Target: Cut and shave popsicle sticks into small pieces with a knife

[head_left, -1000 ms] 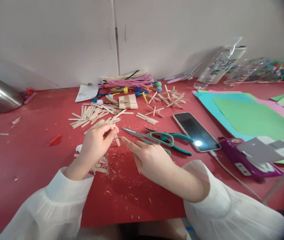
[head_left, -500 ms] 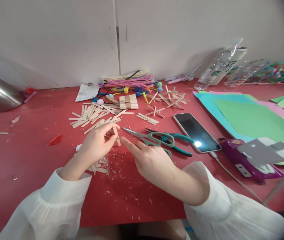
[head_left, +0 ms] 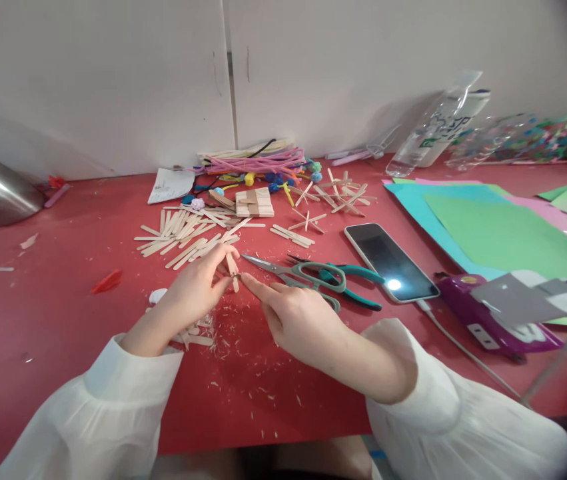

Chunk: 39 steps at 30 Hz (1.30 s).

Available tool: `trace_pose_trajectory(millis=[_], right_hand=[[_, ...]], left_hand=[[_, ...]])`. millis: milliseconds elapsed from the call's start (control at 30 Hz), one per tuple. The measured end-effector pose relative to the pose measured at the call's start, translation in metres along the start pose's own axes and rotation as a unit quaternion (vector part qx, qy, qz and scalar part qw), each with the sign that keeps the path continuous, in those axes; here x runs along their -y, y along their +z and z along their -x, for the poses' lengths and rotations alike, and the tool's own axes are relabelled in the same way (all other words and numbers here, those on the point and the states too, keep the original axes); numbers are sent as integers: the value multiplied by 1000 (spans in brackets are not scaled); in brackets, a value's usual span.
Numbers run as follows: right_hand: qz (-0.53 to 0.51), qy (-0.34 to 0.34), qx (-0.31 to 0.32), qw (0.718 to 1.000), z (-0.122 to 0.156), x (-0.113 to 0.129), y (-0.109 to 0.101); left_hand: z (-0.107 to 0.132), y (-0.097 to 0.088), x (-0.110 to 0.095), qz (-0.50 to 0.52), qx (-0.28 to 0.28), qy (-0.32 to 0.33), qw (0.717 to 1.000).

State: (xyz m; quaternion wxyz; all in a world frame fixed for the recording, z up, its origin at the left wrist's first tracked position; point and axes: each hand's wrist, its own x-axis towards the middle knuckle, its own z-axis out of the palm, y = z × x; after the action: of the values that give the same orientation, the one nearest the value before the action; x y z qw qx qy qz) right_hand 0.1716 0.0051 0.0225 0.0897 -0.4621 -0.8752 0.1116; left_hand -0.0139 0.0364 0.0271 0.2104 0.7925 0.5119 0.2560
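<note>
Between its thumb and fingers, my left hand (head_left: 190, 288) holds a wooden craft stick (head_left: 232, 264) tilted over the red table. My right hand (head_left: 306, 320) is closed, its index finger stretched toward the lower part of that stick. A small dark tip shows under this fingertip, against the wood; the rest of what it grips is hidden in the palm. Wood shavings (head_left: 223, 333) litter the table below both hands. Cut stick pieces (head_left: 198, 337) lie beside my left wrist, and a pile of loose craft sticks (head_left: 178, 230) is spread just beyond.
Scissors (head_left: 283, 270) and teal-handled pliers (head_left: 358, 273) lie right of the hands, then a phone (head_left: 388, 257) on a cable and a purple device (head_left: 493, 317). Crossed-stick shapes (head_left: 346, 193), pipe cleaners (head_left: 253, 162), coloured paper (head_left: 503, 233) and a plastic bottle (head_left: 423, 133) line the back.
The small dark tip at my right index finger has come up against the stick, where a slight gap showed before. The whole view has shifted slightly; my left hand keeps its hold.
</note>
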Motion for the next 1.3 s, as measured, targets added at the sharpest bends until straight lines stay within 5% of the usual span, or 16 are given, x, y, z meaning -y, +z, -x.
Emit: trace_pose_trajectory(millis=[200, 400, 467, 567, 667, 1100, 1300], right_hand=[[-195, 20, -20, 980, -4, -8, -4], [-489, 81, 117, 861, -12, -16, -11], [-457, 71, 93, 882, -11, -16, -9], [-278, 25, -4, 960, -7, -12, -4], [-109, -6, -45, 993, -3, -9, 0], [46, -19, -15, 999, -1, -3, -1], [-37, 1, -10, 999, -2, -2, 0]], left_hand=[[-1, 2, 0, 11, 6, -17, 1000], [-2, 3, 5, 13, -5, 2, 1000], [-1, 3, 6, 15, -5, 4, 1000], [-1, 3, 5, 32, 1, -3, 999], [-1, 1, 2, 56, 11, -10, 998], [0, 2, -1, 50, 16, -14, 999], [0, 3, -1, 58, 18, -5, 998]])
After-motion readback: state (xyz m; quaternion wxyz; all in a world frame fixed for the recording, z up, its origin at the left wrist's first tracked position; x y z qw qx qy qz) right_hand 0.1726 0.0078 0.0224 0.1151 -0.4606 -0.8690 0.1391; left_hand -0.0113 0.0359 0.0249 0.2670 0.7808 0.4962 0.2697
